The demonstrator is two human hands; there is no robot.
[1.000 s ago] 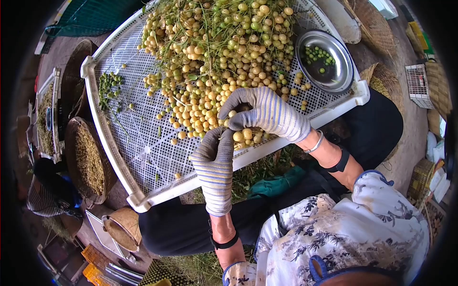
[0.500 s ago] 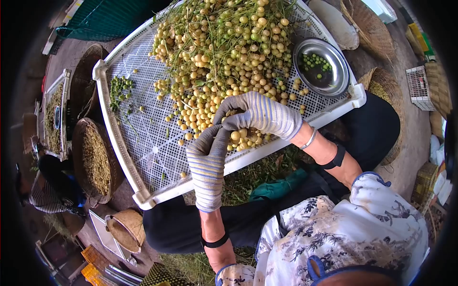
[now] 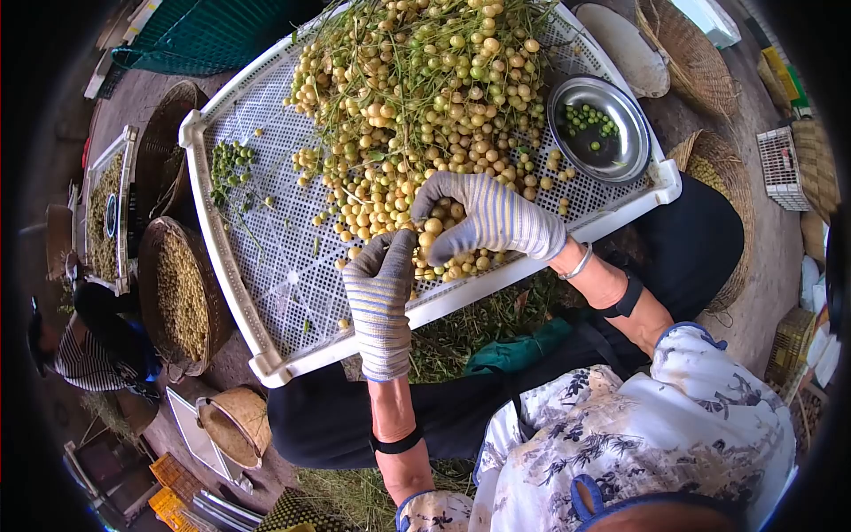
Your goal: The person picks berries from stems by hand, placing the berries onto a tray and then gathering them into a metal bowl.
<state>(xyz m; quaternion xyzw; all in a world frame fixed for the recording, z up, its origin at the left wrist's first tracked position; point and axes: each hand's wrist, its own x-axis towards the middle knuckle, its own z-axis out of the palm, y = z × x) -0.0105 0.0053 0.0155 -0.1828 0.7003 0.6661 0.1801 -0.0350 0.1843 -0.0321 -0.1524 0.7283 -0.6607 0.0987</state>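
Observation:
A heap of yellow-green berries on thin stems (image 3: 425, 89) lies on a white perforated tray (image 3: 266, 306). Over the tray's near part, my gloved left hand (image 3: 381, 297) has its thumb and fingertips pinched together; whatever is between them is too small to make out. My gloved right hand (image 3: 487, 217) is beside it, thumb and forefinger apart around loose yellow berries (image 3: 433, 227). Whether it grips any of them cannot be told. Small green berries (image 3: 230, 168) sit at the tray's left. A steel bowl (image 3: 625, 146) with green berries stands at its right corner.
Left of the tray is a woven basket of berries (image 3: 182, 293), with a person in striped clothing (image 3: 89, 355) beyond it. A smaller basket (image 3: 235, 426) stands lower left. More baskets (image 3: 691, 53) are at the right. A green basket (image 3: 195, 35) is at the upper left.
My right hand's thumb and forefinger have spread and come away from my left hand's fingertips. My left hand has shifted slightly left, still pinched. The camera view has shifted a little.

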